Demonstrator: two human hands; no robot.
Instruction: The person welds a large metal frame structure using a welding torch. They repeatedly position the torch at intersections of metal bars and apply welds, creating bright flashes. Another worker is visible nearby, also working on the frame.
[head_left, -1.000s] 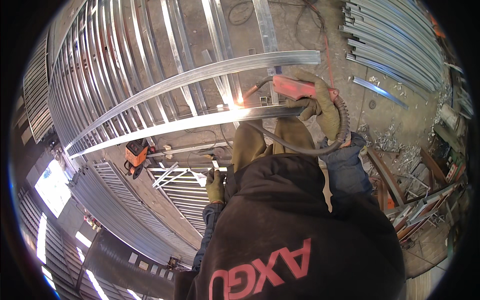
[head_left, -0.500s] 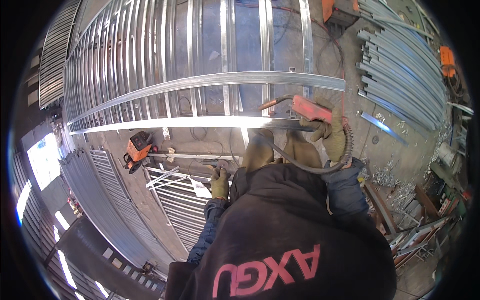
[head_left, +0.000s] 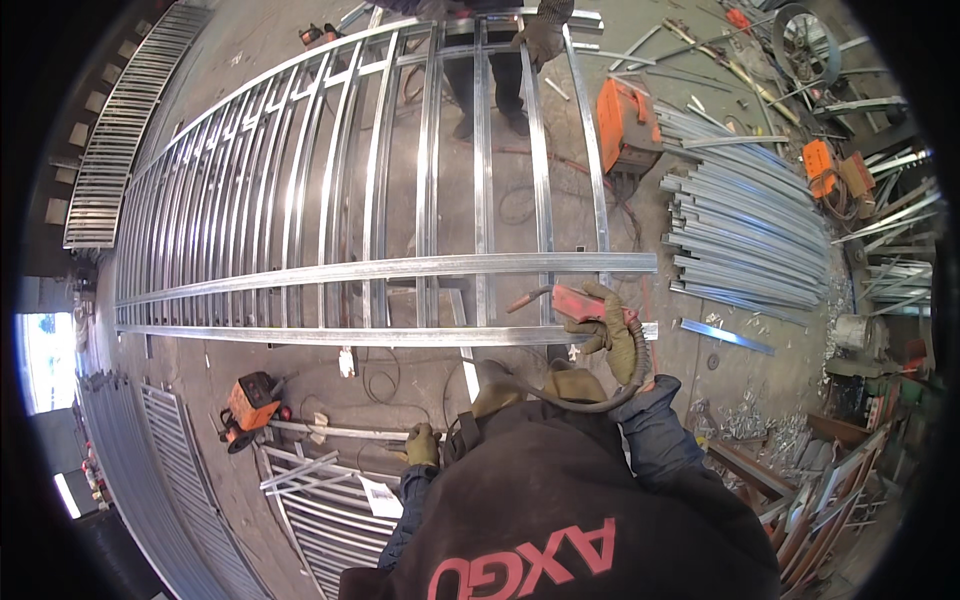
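Observation:
My right hand [head_left: 624, 348], in a tan work glove, grips a red welding torch [head_left: 578, 304]. The torch's curved neck points left, over the gap between two long metal rails. Its black cable loops down beside my wrist. Just below lies the near rail [head_left: 400, 336] of a large galvanized metal frame, and beyond it the second rail [head_left: 400, 268] crosses several bars. My left hand [head_left: 422, 446], also gloved, is low at my left side, its fingers curled round something slim that I cannot make out. It hangs near a smaller barred frame [head_left: 330, 506].
Across the frame a co-worker's dark-gloved hand [head_left: 543, 42] is at a bar. Orange machines stand at the right [head_left: 628, 125] and left [head_left: 250, 408]. Metal profiles [head_left: 745, 230] are stacked at the right, near scrap pieces [head_left: 760, 430]. Cables [head_left: 385, 385] trail over the floor.
My view has tilted up, bringing the far rail and a co-worker into sight. The torch stays in my right hand, close to the rails. My left hand remains curled at my side.

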